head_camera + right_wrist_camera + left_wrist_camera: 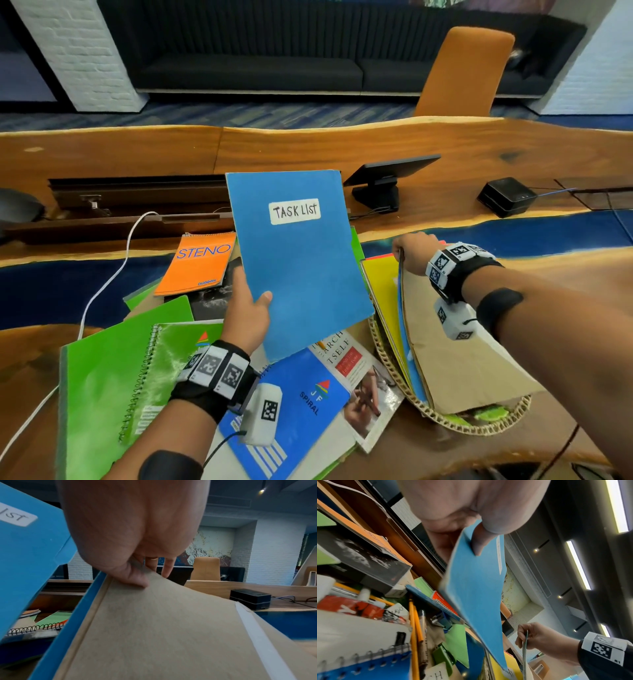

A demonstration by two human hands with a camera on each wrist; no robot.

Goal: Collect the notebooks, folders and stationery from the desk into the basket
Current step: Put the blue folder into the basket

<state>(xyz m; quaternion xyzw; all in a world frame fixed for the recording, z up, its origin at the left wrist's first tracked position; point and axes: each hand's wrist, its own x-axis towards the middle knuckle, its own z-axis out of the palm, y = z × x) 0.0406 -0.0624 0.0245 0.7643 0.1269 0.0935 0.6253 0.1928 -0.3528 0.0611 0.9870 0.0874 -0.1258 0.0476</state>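
Observation:
My left hand (247,310) (471,534) grips the lower left edge of a blue notebook labelled TASK LIST (298,260) (476,599) (29,555), held up tilted above the pile, its lower corner near the woven basket (479,423). My right hand (412,251) (137,566) (539,641) pinches the top edge of a brown folder (459,349) (163,635) that stands in the basket with yellow (380,284) and blue folders. On the desk lie an orange STENO pad (198,263), a green spiral notebook (113,394) and a blue spiral notebook (298,407).
A book (363,387) lies under the blue notebook. Pencils (415,628), clips and a black book (359,561) lie in the pile. A white cable (113,270) crosses the desk at left. A tablet stand (383,185) and a black box (507,197) sit behind.

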